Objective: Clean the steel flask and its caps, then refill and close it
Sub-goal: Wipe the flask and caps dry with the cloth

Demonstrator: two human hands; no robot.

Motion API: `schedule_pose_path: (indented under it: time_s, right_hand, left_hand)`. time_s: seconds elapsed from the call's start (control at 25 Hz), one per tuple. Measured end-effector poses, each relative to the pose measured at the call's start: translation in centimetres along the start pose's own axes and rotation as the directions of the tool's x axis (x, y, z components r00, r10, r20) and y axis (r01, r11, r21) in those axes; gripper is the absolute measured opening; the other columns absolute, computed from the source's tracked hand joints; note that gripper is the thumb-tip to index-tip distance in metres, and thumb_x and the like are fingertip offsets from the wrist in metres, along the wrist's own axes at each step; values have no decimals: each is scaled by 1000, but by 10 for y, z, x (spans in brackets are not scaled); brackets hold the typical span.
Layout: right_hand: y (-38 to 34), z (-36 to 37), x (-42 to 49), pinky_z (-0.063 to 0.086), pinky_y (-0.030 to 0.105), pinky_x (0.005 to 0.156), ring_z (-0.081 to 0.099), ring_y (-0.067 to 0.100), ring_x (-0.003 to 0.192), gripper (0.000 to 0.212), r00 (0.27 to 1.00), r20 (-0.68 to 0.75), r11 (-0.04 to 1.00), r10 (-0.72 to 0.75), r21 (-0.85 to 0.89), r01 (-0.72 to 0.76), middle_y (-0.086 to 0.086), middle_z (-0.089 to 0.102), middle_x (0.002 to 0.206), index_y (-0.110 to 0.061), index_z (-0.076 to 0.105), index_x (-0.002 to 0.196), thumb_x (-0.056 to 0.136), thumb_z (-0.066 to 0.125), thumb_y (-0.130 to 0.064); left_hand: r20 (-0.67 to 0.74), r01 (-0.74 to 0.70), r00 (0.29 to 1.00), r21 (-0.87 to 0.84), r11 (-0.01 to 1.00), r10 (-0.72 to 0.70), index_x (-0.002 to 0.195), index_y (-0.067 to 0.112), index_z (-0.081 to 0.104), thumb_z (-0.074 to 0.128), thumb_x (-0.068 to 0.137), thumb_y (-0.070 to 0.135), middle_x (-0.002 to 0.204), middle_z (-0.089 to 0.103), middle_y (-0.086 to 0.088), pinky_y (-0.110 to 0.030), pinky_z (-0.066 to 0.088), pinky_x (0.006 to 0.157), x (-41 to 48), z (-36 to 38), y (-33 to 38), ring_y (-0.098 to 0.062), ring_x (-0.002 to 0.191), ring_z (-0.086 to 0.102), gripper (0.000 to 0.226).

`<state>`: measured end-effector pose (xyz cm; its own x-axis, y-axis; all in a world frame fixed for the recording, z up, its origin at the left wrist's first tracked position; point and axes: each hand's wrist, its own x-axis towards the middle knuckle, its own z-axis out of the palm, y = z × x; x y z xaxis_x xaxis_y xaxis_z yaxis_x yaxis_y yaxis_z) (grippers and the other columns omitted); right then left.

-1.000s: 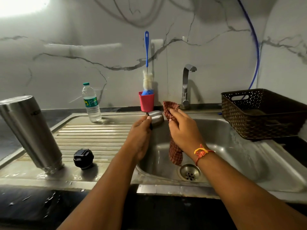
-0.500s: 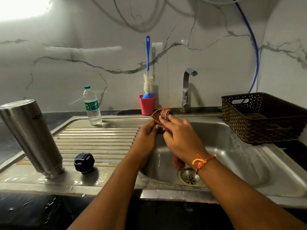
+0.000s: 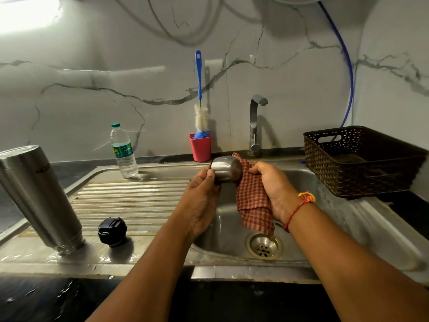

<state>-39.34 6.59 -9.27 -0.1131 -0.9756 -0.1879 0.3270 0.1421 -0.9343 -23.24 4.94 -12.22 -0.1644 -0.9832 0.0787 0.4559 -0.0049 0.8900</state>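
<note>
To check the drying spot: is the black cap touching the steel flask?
Apart. The head view shows bare drainboard between the black cap and the steel flask.

One flask [image 3: 39,196], two caps [image 3: 226,168] [image 3: 112,230] — one cloth [image 3: 253,201].

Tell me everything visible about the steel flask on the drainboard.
The steel flask is a tall brushed-metal cylinder with dark lettering near its closed end. It stands upside down, uncapped, threaded mouth on the wet drainboard at the left, leaning leftward in this wide-angle view. Only the drainboard touches it; the black cap lies beside it, apart. No hand holds it.
</note>
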Motion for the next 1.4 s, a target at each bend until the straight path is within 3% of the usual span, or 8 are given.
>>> schedule_pose_path:
  time_s: [0.2, 0.4, 0.72, 0.88, 1.04, 1.16, 1.28, 1.4]
  right_hand:
    - [4, 5, 0, 54, 33, 67, 66, 23, 73, 20, 998, 36, 997, 58, 42, -59, 10, 71, 86, -5, 66, 98, 93, 51, -17]
    - [10, 6, 9, 52, 34, 66, 68, 23, 71, 26, 992, 29, 987, 121, 98, -124, 9, 73, 84, -4, 68, 103, 94, 50, -21]
    - [8, 6, 7, 50, 29, 54, 65, 19, 53, 27, 986, 32, 977, 166, 127, -168, 6, 68, 62, -3, 65, 87, 96, 44, -16]
    - [5, 2, 6, 52, 28, 52, 66, 22, 55, 25, 982, 42, 968, 183, 165, -188, 10, 69, 65, -1, 63, 88, 97, 44, -15]
    - [5, 1, 7, 50, 31, 61, 61, 20, 62, 25, 984, 49, 982, 171, 78, -175, 7, 66, 63, -4, 63, 83, 96, 45, -15]
    - [7, 0, 12, 52, 34, 68, 65, 23, 72, 22, 986, 10, 983, 168, 67, -169, 10, 70, 75, -2, 64, 93, 95, 47, -15]
    - [4, -4, 14, 54, 35, 72, 67, 25, 82, 20, 993, -64, 993, 101, 59, -98, 11, 70, 92, -6, 64, 104, 95, 51, -19]
    - [3, -2, 12, 51, 32, 73, 64, 21, 84, 22, 986, -82, 979, -146, -159, 132, 7, 68, 95, -14, 64, 105, 100, 48, -27]
  left_hand:
    - [-58, -26, 998, -57, 998, 22, 122, 12, 66, 42, 108, 22, 116, 75, -10, -36, 52, 99, 4, -1, 5, -24, 118, 66, 30]
    - [8, -59, 998, 249, 967, 59, 122, 20, 64, 43, 107, 25, 116, 75, -3, -44, 49, 105, 5, 1, -8, -23, 119, 66, 26]
    - [109, -258, 961, 693, 674, 255, 119, 40, 55, 47, 107, 21, 113, 66, 18, -14, 48, 86, 6, 6, -16, 9, 104, 62, 23]
    - [152, -263, 963, 707, 656, 222, 119, 34, 57, 49, 106, 17, 109, 67, 17, -7, 50, 81, 4, 8, -17, 15, 99, 62, 23]
    - [83, -230, 966, 700, 676, 243, 121, 37, 56, 50, 106, 21, 123, 67, 7, -33, 50, 103, 10, 3, -16, -6, 116, 62, 22]
    - [138, -221, 975, 709, 669, 176, 118, 40, 57, 49, 106, 22, 116, 68, 14, -19, 51, 94, 5, 2, -16, 4, 109, 63, 22]
    - [32, -171, 983, 538, 825, 183, 120, 31, 62, 46, 107, 27, 116, 70, 5, -27, 53, 91, 3, 2, -11, -7, 108, 67, 21]
    - [-153, -33, 985, 266, 964, 76, 113, 26, 65, 44, 109, 27, 110, 73, -1, -26, 56, 80, 3, 5, -7, -13, 101, 71, 22]
